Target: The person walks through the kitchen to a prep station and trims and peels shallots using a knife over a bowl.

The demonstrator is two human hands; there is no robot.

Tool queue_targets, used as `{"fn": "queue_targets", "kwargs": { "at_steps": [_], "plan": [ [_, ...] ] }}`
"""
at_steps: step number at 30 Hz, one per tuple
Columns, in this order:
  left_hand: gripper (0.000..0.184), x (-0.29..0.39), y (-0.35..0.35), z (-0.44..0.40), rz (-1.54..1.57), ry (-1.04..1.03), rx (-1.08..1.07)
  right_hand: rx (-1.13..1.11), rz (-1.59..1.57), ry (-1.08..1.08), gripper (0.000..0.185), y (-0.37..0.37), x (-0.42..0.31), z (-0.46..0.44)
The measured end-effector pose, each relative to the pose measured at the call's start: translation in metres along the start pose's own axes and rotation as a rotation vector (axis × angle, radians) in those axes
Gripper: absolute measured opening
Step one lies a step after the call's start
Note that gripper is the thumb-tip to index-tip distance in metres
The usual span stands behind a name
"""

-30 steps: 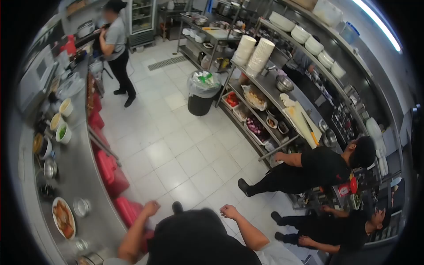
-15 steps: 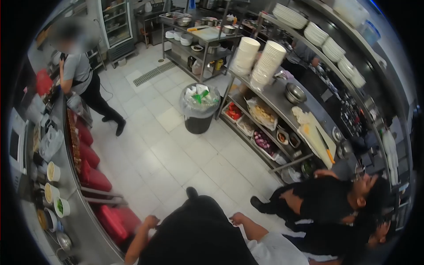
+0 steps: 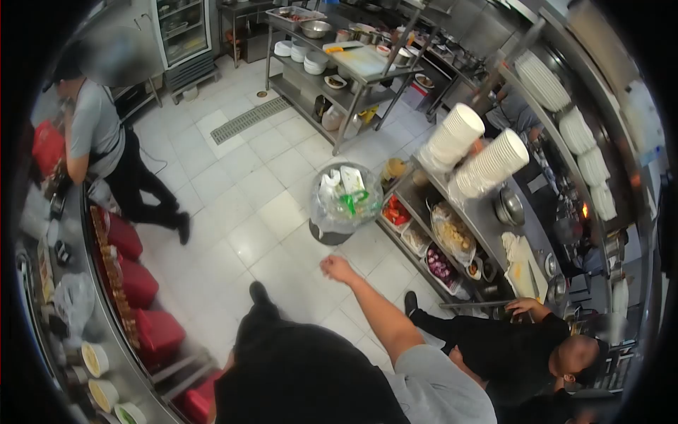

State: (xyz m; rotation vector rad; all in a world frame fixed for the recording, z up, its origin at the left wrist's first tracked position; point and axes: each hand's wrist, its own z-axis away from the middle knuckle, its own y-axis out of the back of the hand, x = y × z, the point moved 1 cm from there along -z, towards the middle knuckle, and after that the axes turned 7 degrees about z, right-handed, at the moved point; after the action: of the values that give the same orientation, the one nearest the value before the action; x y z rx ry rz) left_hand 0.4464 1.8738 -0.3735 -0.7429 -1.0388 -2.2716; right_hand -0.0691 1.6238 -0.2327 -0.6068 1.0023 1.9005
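Observation:
My right hand [image 3: 337, 269] reaches forward over the tiled floor, its fingers loosely curled, with nothing showing in them. Nearest to it stands a dark bin with a clear liner [image 3: 326, 218], filled with white and green waste; hand and bin look apart. Of my left arm only a sliver of skin shows at the edge of my black apron [image 3: 296, 374], and its fingers are hidden.
On the left, red bins [image 3: 157, 333] sit under a steel counter [image 3: 116, 378]. A person in grey [image 3: 102, 120] leans there. To the right, a shelved table holds stacked white bowls [image 3: 487, 164], food trays and a cutting board [image 3: 524, 265]; a person in black [image 3: 508, 353] stands beside it.
My view has moved forward and turned. My right hand has swung forward and the left has dropped mostly behind the apron. A person in black now rests a hand by the right-hand table.

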Motion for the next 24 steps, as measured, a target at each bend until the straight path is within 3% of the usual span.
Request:
{"fn": "queue_targets", "kwargs": {
  "at_steps": [4,5,7,8,9,10,11,12,15,19,21,22,23,24],
  "plan": [
    [0.028,0.011,0.123,-0.093,-0.165,-0.271,-0.06,-0.146,0.462,0.065,0.028,-0.032,0.039,-0.044],
    [0.029,0.019,0.159,-0.122,-0.155,-0.272,-0.064,-0.143,0.264,-0.16,0.03,-0.035,0.036,-0.034],
    [0.029,0.041,0.231,-0.178,0.047,0.397,-0.139,-0.19,0.22,-0.304,0.034,-0.044,0.054,-0.025],
    [0.028,0.044,0.268,-0.203,0.059,0.388,-0.079,-0.309,0.412,-0.3,0.031,-0.05,0.075,-0.033],
    [0.027,0.048,0.304,-0.237,0.073,0.367,-0.011,-0.399,0.533,-0.096,0.031,-0.058,0.106,-0.038],
    [0.026,0.069,0.337,-0.261,0.188,0.36,0.074,-0.352,0.907,0.452,0.034,-0.067,0.141,-0.043],
    [0.025,0.089,0.369,-0.285,0.307,0.352,0.158,-0.467,0.408,-0.159,0.035,-0.065,0.118,-0.041],
    [0.025,0.1,0.394,-0.315,0.44,0.336,0.207,-0.243,-0.072,-0.731,0.037,-0.064,0.095,-0.036],
    [0.023,0.136,0.443,-0.399,0.48,0.293,0.298,-0.206,-0.249,-0.853,0.035,-0.048,0.072,-0.074],
    [0.022,0.16,0.458,-0.477,0.444,0.205,0.191,-0.238,-0.076,-0.685,0.037,0.001,0.016,-0.201],
    [0.023,0.167,0.447,-0.511,0.548,0.301,0.084,-0.162,-0.109,-0.628,0.033,0.03,-0.017,-0.298],
    [0.024,0.184,0.444,-0.523,0.58,0.342,0.048,-0.131,-0.166,-0.528,0.023,0.053,-0.044,-0.344],
    [0.026,0.195,0.446,-0.529,0.61,0.393,0.008,-0.171,0.299,-0.154,0.019,0.08,-0.058,-0.401],
    [0.026,0.179,0.45,-0.548,0.146,-0.033,-0.023,-0.217,0.749,0.227,0.016,0.098,-0.066,-0.453]
  ]
}}
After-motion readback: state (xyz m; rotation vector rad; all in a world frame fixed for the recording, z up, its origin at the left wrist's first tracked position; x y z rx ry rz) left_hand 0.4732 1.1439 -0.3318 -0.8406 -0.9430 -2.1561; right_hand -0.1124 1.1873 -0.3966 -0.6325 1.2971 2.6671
